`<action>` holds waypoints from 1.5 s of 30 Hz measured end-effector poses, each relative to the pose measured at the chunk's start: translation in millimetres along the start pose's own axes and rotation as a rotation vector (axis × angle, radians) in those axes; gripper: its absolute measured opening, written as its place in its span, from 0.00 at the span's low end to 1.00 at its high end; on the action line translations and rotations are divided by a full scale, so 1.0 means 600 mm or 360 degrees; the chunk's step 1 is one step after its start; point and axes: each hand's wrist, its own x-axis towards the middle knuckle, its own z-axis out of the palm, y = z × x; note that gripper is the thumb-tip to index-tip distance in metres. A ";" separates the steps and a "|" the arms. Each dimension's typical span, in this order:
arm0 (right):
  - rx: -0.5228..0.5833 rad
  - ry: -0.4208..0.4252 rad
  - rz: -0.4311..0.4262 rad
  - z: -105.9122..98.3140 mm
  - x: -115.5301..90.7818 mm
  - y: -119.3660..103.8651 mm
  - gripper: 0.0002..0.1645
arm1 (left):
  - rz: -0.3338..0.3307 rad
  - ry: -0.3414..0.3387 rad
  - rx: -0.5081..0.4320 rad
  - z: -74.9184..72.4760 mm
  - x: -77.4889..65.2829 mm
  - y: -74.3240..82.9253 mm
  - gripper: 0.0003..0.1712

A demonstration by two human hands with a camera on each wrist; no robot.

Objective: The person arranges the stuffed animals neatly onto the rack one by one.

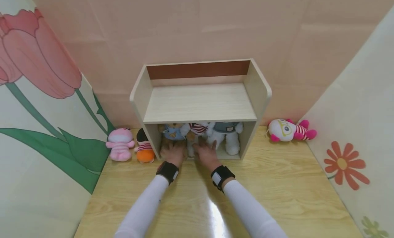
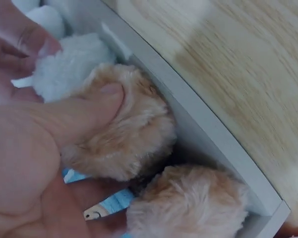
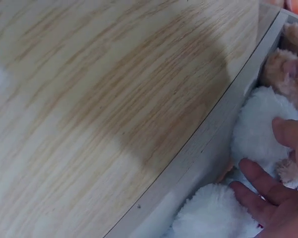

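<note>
Left grip has hold of the tan bear in the blue outfit: thumb pressed on one furry foot, fingers between that foot and the other. Right grip, just beside it, pinches a white fluffy foot of the plush in the striped top; thumb one side, fingers the other. Both plushes are directly ahead of the grips, side by side in the lower compartment of the shelf unit, feet at the front edge. Just right of the right grip: white plush, grey top, same compartment. Black wristbands right behind both grips. Outside the unit, left of the left grip: orange-bottomed doll, then pink plush. Well right of the right grip: plush with yellow glasses, lying on its side. Counter beneath everything.
</note>
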 end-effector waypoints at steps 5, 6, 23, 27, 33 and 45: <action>0.0045 0.0047 0.0009 -0.014 -0.007 0.012 0.24 | 0.0042 -0.0017 -0.0138 -0.007 0.000 0.009 0.22; 0.0036 0.0079 0.0039 -0.018 -0.009 0.014 0.24 | 0.0022 -0.0084 -0.0183 -0.012 0.001 0.015 0.25; -0.0139 0.0319 0.0249 -0.001 -0.028 0.064 0.15 | -0.0279 -0.0560 -0.0280 -0.024 0.023 0.047 0.19; -0.0047 0.0344 0.0214 -0.013 -0.028 0.067 0.11 | -0.0279 -0.0510 -0.0235 -0.026 0.020 0.055 0.22; 0.0036 0.0279 0.0388 -0.017 -0.029 0.066 0.21 | 0.0161 -0.0370 -0.0125 -0.018 0.001 0.103 0.25; 0.0062 0.0179 0.0472 -0.022 -0.040 0.066 0.29 | 0.0155 0.0147 0.0183 0.088 -0.012 0.093 0.11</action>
